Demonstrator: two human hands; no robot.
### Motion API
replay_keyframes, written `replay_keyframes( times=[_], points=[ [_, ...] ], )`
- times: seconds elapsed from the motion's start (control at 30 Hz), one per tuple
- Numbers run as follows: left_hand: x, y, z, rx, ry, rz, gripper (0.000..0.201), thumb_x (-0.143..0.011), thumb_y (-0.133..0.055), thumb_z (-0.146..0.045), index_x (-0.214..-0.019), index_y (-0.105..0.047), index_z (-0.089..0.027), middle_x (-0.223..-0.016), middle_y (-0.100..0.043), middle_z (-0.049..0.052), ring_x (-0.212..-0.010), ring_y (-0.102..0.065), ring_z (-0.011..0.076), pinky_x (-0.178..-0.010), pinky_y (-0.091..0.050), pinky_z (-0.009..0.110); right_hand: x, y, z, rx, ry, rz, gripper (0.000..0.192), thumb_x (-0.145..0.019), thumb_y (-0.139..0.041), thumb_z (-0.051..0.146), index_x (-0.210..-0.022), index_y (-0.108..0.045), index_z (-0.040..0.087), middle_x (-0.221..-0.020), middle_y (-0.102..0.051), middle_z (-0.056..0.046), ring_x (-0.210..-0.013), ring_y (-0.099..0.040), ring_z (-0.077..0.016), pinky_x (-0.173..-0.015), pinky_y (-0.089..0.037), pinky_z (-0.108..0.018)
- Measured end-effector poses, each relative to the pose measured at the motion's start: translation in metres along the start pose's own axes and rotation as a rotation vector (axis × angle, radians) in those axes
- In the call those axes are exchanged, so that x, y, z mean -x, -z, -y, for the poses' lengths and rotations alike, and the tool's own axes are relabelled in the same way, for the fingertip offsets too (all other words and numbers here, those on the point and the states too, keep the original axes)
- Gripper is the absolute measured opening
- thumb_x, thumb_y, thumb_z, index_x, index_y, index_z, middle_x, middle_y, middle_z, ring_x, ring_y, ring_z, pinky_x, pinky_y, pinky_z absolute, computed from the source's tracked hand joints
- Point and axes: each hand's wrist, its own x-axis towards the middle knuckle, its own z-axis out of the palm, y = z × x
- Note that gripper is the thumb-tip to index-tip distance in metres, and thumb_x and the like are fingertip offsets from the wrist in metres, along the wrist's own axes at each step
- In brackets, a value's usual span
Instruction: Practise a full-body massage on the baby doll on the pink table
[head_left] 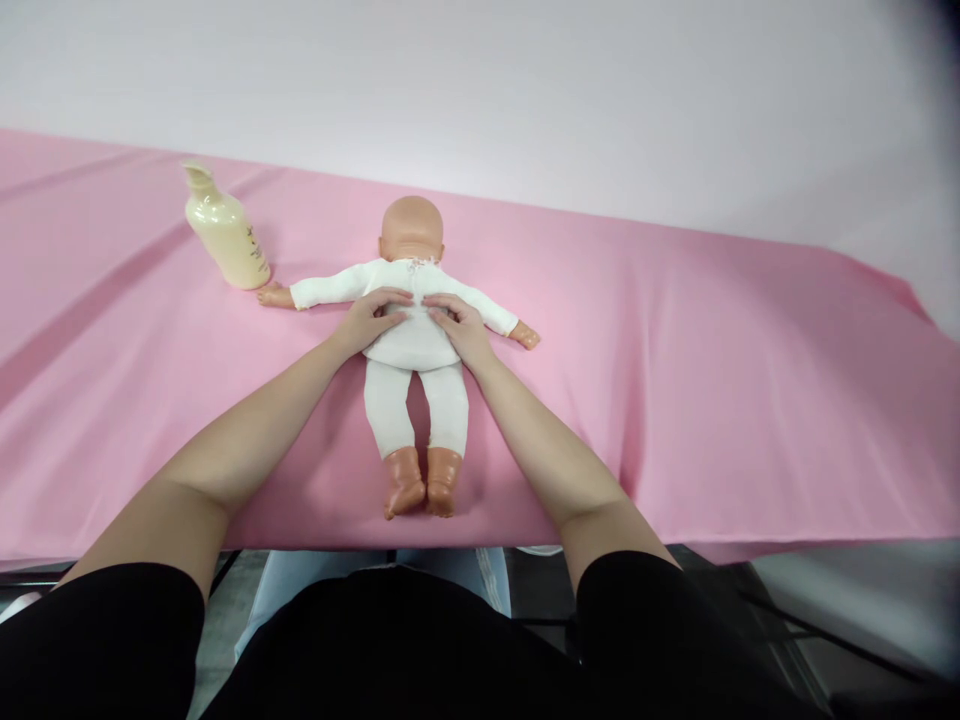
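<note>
Closest up it's the person's black top (390, 650) and bare forearms (262, 425). The doll (416, 345) is lying face down on the pink cloth (750, 420), feet toward the near edge, head pointing far. Left hand (377, 318) and right hand (459, 325) are both just resting on its back, side by side, not closed around anything. Cream pump bottle (229, 235) sits far left, right by the doll's outstretched arm, then a pale wall (525, 90) behind.

Mid-frame, the left hand (369, 322) and right hand (465, 328) rest on the back of a prone baby doll (414, 345); upper left, a pump bottle (229, 238) stands on pink cloth (720, 400).
</note>
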Motion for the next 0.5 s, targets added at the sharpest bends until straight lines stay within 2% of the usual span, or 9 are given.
replay_keyframes(
  times=[0.13,0.27,0.37,0.5],
  points=[
    [0.0002,0.0002,0.0021,-0.015,-0.004,-0.009,0.031,-0.086,-0.071,-0.032,-0.115,-0.074,-0.021,-0.138,-0.066,0.011,-0.121,-0.063,0.0264,-0.102,-0.051,0.042,0.0010,-0.0010,-0.0009,0.004,-0.001,-0.016,0.044,-0.086,-0.067,0.061,-0.111,-0.077,0.027,-0.129,-0.072,-0.007,-0.128,-0.061,-0.0265,-0.118,-0.043,-0.048],
    [0.0003,0.0010,0.0049,-0.020,0.009,-0.025,0.046,-0.084,-0.075,-0.044,-0.126,-0.071,-0.023,-0.154,-0.053,0.012,-0.118,-0.063,0.0289,-0.097,-0.054,0.044,0.0013,-0.0016,-0.0053,0.015,-0.037,-0.037,0.057,-0.084,-0.069,0.063,-0.130,-0.069,0.028,-0.154,-0.055,-0.007,-0.138,-0.054,-0.0291,-0.120,-0.041,-0.052],
    [0.0008,0.0016,0.0048,-0.022,0.007,-0.018,0.051,-0.084,-0.075,-0.049,-0.129,-0.070,-0.024,-0.155,-0.051,0.013,-0.116,-0.064,0.0295,-0.093,-0.056,0.044,0.0008,-0.0010,-0.0073,0.012,-0.034,-0.028,0.061,-0.084,-0.068,0.062,-0.134,-0.066,0.027,-0.156,-0.053,-0.007,-0.143,-0.050,-0.0287,-0.122,-0.038,-0.052],
    [0.0013,0.0016,0.0047,-0.020,0.016,-0.016,0.050,-0.086,-0.074,-0.050,-0.129,-0.070,-0.025,-0.152,-0.056,0.011,-0.119,-0.063,0.0300,-0.097,-0.054,0.046,0.0000,-0.0001,-0.0073,0.020,-0.042,-0.015,0.060,-0.084,-0.068,0.063,-0.133,-0.067,0.027,-0.154,-0.055,-0.006,-0.146,-0.047,-0.0276,-0.124,-0.036,-0.051]
  ],
)
